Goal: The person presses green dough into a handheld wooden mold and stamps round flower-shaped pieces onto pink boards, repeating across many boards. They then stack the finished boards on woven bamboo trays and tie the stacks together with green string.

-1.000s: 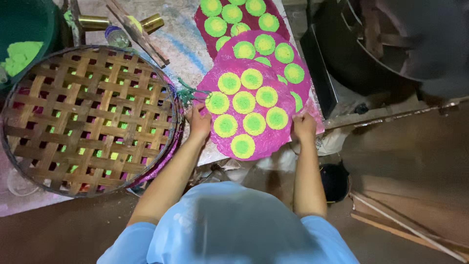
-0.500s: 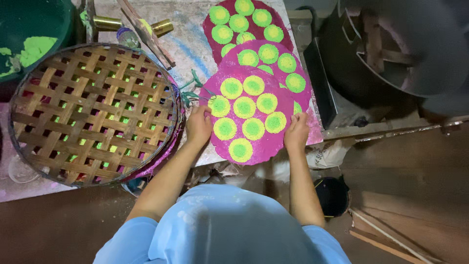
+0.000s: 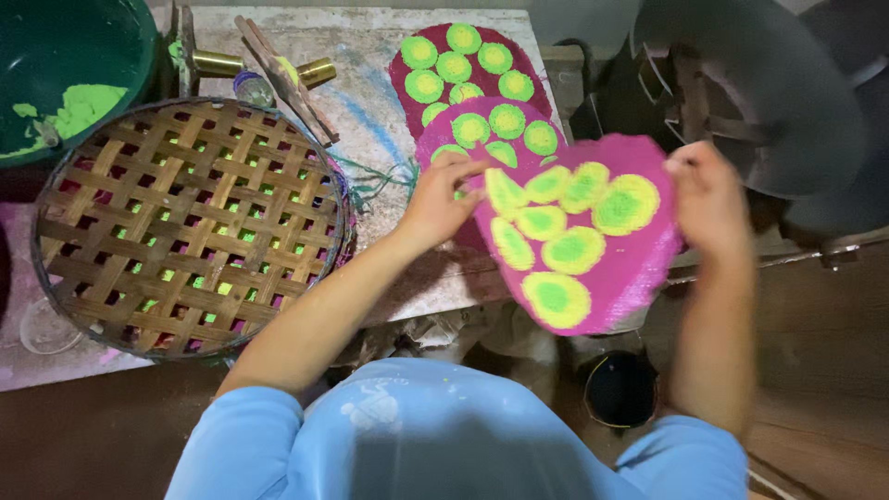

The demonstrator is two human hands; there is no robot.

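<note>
Head view looks down on a round pink mat dotted with yellow-green circles (image 3: 579, 239), held tilted in the air off the near edge of the paint-streaked worn table (image 3: 370, 111). Left hand (image 3: 440, 199) is clamped on the mat's left rim, fingers pinched over it; right hand (image 3: 708, 194) grips the right rim, blurred. Two more round pink dotted mats (image 3: 463, 69) lie overlapping on the table, just beyond the held one. Left of them on the table sits a round woven bamboo lattice tray (image 3: 190, 222), and beyond that a dark green basin with green powder (image 3: 69, 79).
</note>
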